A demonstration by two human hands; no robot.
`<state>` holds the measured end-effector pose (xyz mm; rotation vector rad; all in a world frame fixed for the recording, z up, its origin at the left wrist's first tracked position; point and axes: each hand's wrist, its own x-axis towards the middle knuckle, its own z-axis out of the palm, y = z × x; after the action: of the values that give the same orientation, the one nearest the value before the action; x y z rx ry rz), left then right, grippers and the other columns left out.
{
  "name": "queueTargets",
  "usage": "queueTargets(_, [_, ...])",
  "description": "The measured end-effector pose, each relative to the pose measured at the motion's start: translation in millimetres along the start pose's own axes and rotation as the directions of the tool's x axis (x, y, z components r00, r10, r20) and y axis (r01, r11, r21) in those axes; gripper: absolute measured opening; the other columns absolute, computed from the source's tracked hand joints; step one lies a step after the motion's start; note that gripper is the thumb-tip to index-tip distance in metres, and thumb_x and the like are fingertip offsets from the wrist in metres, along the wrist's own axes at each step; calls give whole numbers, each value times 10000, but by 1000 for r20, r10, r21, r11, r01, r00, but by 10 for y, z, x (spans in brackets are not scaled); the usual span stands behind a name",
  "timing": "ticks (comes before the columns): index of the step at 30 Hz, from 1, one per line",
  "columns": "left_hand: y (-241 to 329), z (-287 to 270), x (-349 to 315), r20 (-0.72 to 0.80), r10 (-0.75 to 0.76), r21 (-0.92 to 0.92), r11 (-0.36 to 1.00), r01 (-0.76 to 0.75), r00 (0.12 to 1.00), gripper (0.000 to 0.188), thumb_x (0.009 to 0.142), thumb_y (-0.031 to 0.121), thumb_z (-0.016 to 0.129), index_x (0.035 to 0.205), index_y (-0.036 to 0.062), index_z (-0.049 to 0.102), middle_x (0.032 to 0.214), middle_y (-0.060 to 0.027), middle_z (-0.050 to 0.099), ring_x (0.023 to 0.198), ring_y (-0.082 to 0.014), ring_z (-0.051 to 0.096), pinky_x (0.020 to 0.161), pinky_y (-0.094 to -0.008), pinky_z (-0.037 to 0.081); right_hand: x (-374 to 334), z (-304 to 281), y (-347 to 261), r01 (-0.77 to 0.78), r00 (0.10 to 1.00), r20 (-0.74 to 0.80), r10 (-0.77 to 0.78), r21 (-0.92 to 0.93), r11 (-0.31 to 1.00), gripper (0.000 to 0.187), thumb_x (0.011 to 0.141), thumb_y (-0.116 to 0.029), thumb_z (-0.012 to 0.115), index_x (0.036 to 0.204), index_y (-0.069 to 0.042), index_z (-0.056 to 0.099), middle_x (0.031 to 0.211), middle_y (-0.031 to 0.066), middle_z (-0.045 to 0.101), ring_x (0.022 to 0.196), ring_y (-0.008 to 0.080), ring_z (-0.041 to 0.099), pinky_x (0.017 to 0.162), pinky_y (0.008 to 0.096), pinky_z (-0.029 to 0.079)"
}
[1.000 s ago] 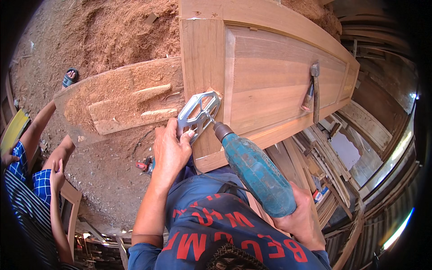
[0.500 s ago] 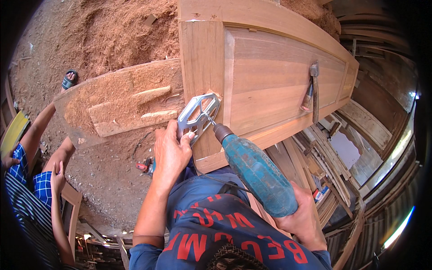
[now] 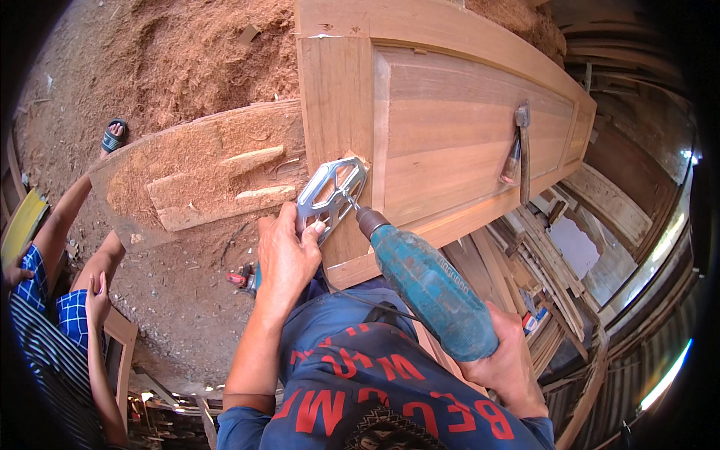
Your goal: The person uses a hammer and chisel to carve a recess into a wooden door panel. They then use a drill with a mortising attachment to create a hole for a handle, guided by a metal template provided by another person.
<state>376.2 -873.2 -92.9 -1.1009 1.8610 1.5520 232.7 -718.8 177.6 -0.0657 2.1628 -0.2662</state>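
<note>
My right hand [image 3: 499, 360] is closed round the rear of a worn teal power drill [image 3: 431, 289]. The drill points up and left, and its bit [image 3: 349, 199] reaches into an opening of a silver metal plate with angular cutouts [image 3: 324, 182]. My left hand [image 3: 289, 251] pinches the near end of this plate, thumb on top and fingers along its left side. The plate lies slanted over the end rail of a panelled wooden door [image 3: 465, 120]. How deep the bit sits in the wood cannot be made out. A little sawdust shows at the plate's far end.
A hammer [image 3: 523, 135] and a brush [image 3: 511, 165] lie on the door. Left of it is a dusty board [image 3: 217, 169] with wood pieces. A red-and-teal tool [image 3: 244, 279] rests on the ground. Another person [image 3: 64, 330] sits at left. Stacked timber [image 3: 540, 262] stands right.
</note>
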Motion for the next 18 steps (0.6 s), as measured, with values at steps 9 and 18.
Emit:
queueTargets(9, [11, -5, -1, -8, 13, -7, 1000, -13, 1000, 231, 943, 127, 789, 1048, 5, 624, 898, -245, 701, 922, -444, 606, 846, -577, 492, -1, -72, -14, -60, 997, 53, 61, -8, 998, 361, 795, -47, 858, 1144, 15, 792, 970, 166, 786, 843, 241, 789, 776, 337, 578])
queueTargets(18, [33, -18, -5, -4, 1, -6, 1000, -1, 1000, 228, 943, 132, 793, 1045, 15, 624, 897, -235, 699, 942, -441, 603, 857, -575, 496, 23, -73, -69, -8, 999, 37, 10, -54, 999, 385, 708, -71, 863, 1066, 14, 750, 834, 182, 728, 725, 318, 762, 685, 373, 572])
